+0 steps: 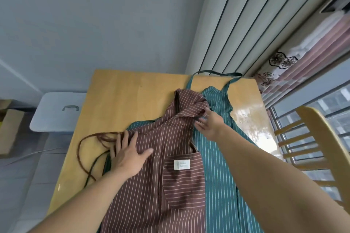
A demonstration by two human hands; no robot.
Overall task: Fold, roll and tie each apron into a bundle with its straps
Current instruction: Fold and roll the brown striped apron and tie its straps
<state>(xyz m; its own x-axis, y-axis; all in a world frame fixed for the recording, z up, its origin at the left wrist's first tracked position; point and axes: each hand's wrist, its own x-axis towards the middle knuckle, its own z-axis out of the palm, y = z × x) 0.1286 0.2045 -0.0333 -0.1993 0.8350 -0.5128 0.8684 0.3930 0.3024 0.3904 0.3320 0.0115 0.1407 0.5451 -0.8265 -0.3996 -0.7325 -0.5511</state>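
Brown white-striped cotton apron (149,172) spread over teal striped apron (217,157), both on the pale wooden counter (132,89). Left hand (130,155) pressing flat, fingers (123,138) straight, at the brown straps (91,138). Right hand (210,125) flat too, fingers straight, touching the folded-over bib (187,106).

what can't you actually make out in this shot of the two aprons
Head view, the only one:
- Teal apron: much of it hidden under the brown apron; how its left side lies cannot be told.
- Both aprons' lower hems: cut off by the bottom edge.
- White label on the brown pocket: print too small to read.
- Right hand: fingertips at the folded bib; grip unclear.
- Left hand: covers where the brown straps join.
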